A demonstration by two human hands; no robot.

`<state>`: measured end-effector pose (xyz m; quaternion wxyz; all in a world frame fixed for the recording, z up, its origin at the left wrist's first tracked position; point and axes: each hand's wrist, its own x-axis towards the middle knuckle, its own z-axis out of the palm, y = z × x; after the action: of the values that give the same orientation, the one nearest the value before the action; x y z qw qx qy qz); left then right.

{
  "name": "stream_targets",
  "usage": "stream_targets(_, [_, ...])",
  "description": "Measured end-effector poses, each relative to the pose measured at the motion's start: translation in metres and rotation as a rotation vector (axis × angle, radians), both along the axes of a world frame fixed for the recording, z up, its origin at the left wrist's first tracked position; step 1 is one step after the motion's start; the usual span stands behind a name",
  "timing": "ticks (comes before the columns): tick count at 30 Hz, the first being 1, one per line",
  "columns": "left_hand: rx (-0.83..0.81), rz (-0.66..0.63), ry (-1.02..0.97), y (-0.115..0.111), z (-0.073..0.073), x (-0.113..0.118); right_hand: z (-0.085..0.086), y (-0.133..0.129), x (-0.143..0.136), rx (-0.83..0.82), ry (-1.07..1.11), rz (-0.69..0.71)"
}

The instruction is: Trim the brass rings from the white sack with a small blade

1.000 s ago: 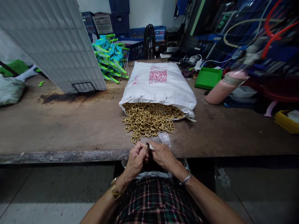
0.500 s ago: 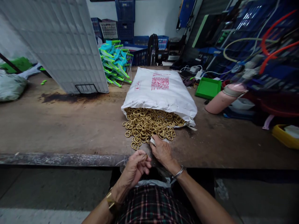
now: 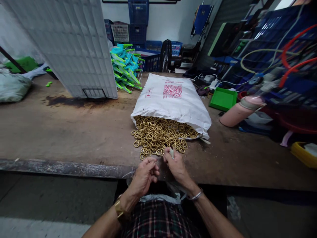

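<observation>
A white woven bag with red print lies on the table, its mouth facing me. Gold-coloured rings spill from it in a loose pile. Just in front of the pile, my right hand is closed around a small pale tool with a dark end, whose kind I cannot make out. My left hand is at the table's front edge, thumb and forefinger pinched together and the other fingers curled. Whatever is in that pinch is too small to name. The two hands are apart.
A tall white ribbed panel stands at the left, near bright green and blue pieces. To the right are a green tray, a pink bottle and a yellow container. The table's worn front edge runs close to me.
The pale tool in my right hand has tilted more upright, and that hand has drawn slightly back from the rings. My left hand stays pinched in nearly the same place. The view has shifted slightly.
</observation>
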<state>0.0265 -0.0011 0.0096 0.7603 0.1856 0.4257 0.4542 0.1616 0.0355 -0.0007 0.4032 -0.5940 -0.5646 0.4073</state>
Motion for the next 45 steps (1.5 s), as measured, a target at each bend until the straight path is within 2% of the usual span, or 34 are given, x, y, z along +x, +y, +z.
stream_targets(4, [0.073, 0.042, 0.117, 0.002, 0.002, 0.008, 0.009, -0.014, -0.013, -0.222, 0.441, 0.044])
stream_targets(7, [0.116, 0.043, 0.165, 0.002, 0.001, 0.01, 0.009, -0.021, -0.02, -0.3, 0.55, 0.084])
stream_targets(9, [0.136, 0.037, 0.22, 0.003, 0.001, 0.009, 0.008, -0.021, -0.019, -0.27, 0.475, 0.113])
stream_targets(11, [0.182, 0.039, 0.335, 0.003, 0.0, 0.006, 0.006, -0.019, -0.014, -0.175, 0.297, 0.125])
stream_targets(15, [0.421, 0.044, 0.654, 0.004, -0.001, 0.0, 0.009, -0.015, -0.004, 0.007, -0.023, 0.126])
stream_targets(19, [0.584, 0.037, 0.792, 0.004, -0.004, -0.001, 0.012, -0.016, -0.005, 0.081, -0.166, 0.21])
stream_targets(23, [0.549, 0.021, 0.735, 0.003, -0.002, -0.001, 0.01, -0.016, -0.01, 0.033, -0.172, 0.197])
stream_targets(29, [0.207, -0.166, 0.339, 0.0, 0.001, -0.001, 0.009, -0.015, -0.011, -0.063, -0.019, 0.158])
stream_targets(34, [0.182, -0.165, 0.176, 0.0, -0.003, -0.001, 0.006, -0.012, -0.007, -0.138, 0.047, 0.156])
stream_targets(38, [0.202, -0.155, 0.183, 0.0, -0.004, -0.001, 0.002, -0.013, 0.0, -0.015, -0.161, 0.134])
stream_targets(42, [0.223, -0.133, 0.232, 0.001, -0.005, 0.0, -0.002, -0.019, 0.005, 0.152, -0.415, 0.331])
stream_targets(45, [0.248, -0.118, 0.268, 0.002, -0.005, 0.001, -0.006, -0.022, 0.004, 0.203, -0.5, 0.4])
